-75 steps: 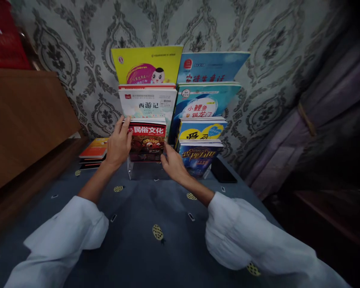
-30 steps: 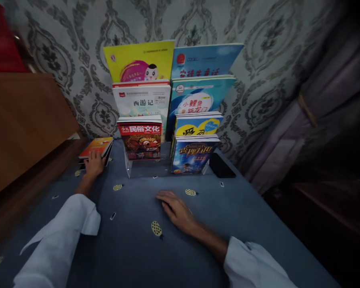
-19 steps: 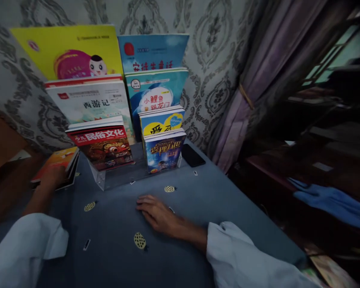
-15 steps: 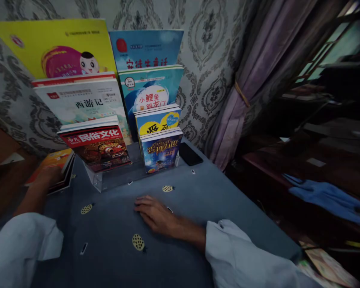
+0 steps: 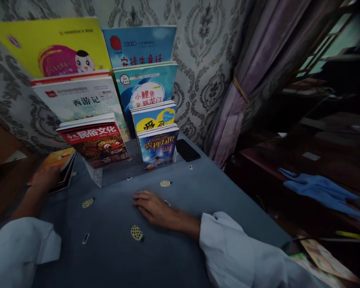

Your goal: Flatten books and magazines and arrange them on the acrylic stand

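Note:
My left hand [image 5: 46,177] is on the small stack of books with an orange cover [image 5: 58,158] at the table's left side. Its fingers are dark and blurred, so I cannot make out whether they grip a book. My right hand [image 5: 154,209] lies palm down on the blue-grey tablecloth [image 5: 108,248], fingers stretched out and nothing in them. Beyond it stands a clear display rack [image 5: 97,178] with several books in tiers. At its front are a red-black book [image 5: 100,146] on the left and a dark blue book [image 5: 158,149] on the right.
A black phone [image 5: 188,151] lies right of the rack. Patterned wallpaper [image 5: 205,52] and a tied purple curtain [image 5: 238,88] are behind the table. Past the table's right edge, a blue cloth [image 5: 321,190] lies on a dark surface, with papers [image 5: 327,258] lower down.
The view has shifted slightly, so the rack's books appear a little further left. My left hand stays at the orange stack and my right hand still rests on the cloth.

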Demonstrator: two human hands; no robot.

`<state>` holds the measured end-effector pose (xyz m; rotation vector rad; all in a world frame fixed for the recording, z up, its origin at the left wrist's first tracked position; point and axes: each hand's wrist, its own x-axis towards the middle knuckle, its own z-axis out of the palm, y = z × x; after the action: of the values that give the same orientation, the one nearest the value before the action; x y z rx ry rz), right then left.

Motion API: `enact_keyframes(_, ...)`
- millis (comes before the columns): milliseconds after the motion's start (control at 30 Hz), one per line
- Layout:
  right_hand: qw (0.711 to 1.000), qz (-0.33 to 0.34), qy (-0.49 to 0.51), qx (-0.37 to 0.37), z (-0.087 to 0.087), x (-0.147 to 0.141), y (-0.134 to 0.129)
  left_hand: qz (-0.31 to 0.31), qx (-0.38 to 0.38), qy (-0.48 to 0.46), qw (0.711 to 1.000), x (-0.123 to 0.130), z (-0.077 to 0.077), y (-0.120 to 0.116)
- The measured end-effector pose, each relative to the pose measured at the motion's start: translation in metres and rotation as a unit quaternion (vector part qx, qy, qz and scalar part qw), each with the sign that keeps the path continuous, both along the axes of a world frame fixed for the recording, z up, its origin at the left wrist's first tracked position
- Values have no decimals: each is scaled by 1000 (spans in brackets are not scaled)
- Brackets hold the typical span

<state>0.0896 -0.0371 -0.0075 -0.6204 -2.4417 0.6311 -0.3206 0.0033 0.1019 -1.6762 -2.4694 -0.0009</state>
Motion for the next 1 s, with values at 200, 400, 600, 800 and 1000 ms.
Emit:
enact_keyframes(200, 1000, 4, 17, 10, -11, -1, 2, 9, -114, 82, 990, 28, 3, -54)
enact_keyframes(400, 998, 31, 48, 21, -23, -3, 10, -26, -163, 111, 980, 94, -13, -131)
enact_keyframes(600, 998, 37, 42, 3, -22, -3, 11, -127, -196, -37, 972, 108, -12, -170)
enact_keyframes(800, 998, 40, 44, 0, -18, -3, 9, 43, 0, -88, 995, 46, -42, -132)
enact_keyframes(1000, 999, 36, 35, 6, -14, -4, 7, 60, 37, -147, 987, 21, -91, -119)
